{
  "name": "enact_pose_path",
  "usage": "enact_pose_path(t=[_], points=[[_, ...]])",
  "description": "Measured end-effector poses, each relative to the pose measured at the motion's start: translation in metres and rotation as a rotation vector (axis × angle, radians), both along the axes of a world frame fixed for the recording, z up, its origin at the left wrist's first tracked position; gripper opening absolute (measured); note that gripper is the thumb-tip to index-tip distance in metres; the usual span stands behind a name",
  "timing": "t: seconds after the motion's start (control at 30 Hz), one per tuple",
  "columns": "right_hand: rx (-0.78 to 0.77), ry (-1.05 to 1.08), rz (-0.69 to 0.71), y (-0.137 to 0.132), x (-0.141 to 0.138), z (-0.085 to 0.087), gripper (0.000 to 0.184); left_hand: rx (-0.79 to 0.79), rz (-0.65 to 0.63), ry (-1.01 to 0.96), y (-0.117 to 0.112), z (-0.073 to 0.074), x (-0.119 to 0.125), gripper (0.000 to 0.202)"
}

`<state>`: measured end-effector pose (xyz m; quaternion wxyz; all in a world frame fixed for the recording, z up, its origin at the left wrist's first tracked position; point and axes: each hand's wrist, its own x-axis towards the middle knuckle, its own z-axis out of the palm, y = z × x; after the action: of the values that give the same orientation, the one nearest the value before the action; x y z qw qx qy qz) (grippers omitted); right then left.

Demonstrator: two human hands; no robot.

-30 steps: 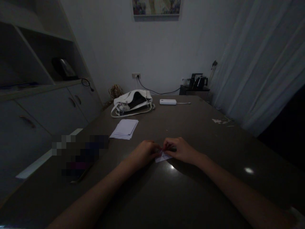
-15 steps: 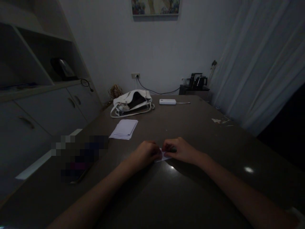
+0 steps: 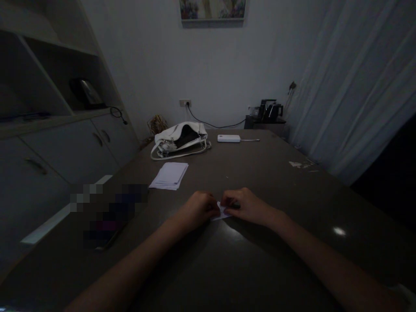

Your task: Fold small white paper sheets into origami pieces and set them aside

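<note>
Paper piece: the small white folded paper (image 3: 222,212) lies flat on the dark counter (image 3: 227,260) at your 12 o'clock, close in front of you, and shows only as a sliver between your two hands.
Left hand: your left hand (image 3: 199,208) sits at the paper's 9 o'clock, knuckles up. Its fingers (image 3: 212,209) are curled narrow, with the tips closed on the paper's left edge.
Right hand: your right hand (image 3: 247,205) sits at the paper's 3 o'clock. Its fingers (image 3: 229,202) are drawn in close and hold the right edge, so the two sets of fingertips nearly meet over the paper.
Grip detail: the light is dim, so you cannot tell which fold lies under the tips.
Paper stack: a loose stack of white sheets (image 3: 169,175) lies at the paper's 11 o'clock, well apart from your hands.
Handbag: a white handbag (image 3: 180,139) lies open beyond the stack, also at 11 o'clock.
Power bank: a white power bank (image 3: 229,138) lies at 12 o'clock near the far edge, just right of the handbag, with a thin cable running from its right end.
Scraps: a few pale scraps (image 3: 299,164) lie at 2 o'clock, near the counter's right edge.
Curtain: a pale curtain (image 3: 354,86) hangs at 3 o'clock.
Cabinet: grey cabinet doors (image 3: 65,151) stand at 9 o'clock.
</note>
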<state>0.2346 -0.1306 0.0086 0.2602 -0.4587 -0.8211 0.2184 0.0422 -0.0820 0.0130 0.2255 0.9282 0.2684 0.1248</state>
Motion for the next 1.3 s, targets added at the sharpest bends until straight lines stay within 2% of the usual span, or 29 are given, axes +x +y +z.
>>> enact_pose_path(t=[0.1,0.37,0.8,1.07,1.3], points=[[-0.029,0.034,0.004,0.000,0.000,0.001,0.010,0.000,0.003,-0.003,0.000,0.000,0.000,0.011],[-0.061,0.066,-0.090,-0.003,-0.006,0.002,0.011,0.006,-0.008,-0.005,0.001,-0.001,0.000,0.010],[-0.097,0.138,-0.114,-0.001,-0.008,-0.001,0.013,-0.006,-0.009,-0.006,-0.001,0.003,0.001,0.009],[-0.142,0.186,-0.120,-0.001,-0.010,-0.001,0.012,0.016,-0.054,-0.022,0.000,-0.003,0.000,0.019],[-0.198,0.256,-0.095,0.001,-0.007,-0.003,0.009,0.014,-0.067,-0.010,0.001,-0.004,0.000,0.017]])
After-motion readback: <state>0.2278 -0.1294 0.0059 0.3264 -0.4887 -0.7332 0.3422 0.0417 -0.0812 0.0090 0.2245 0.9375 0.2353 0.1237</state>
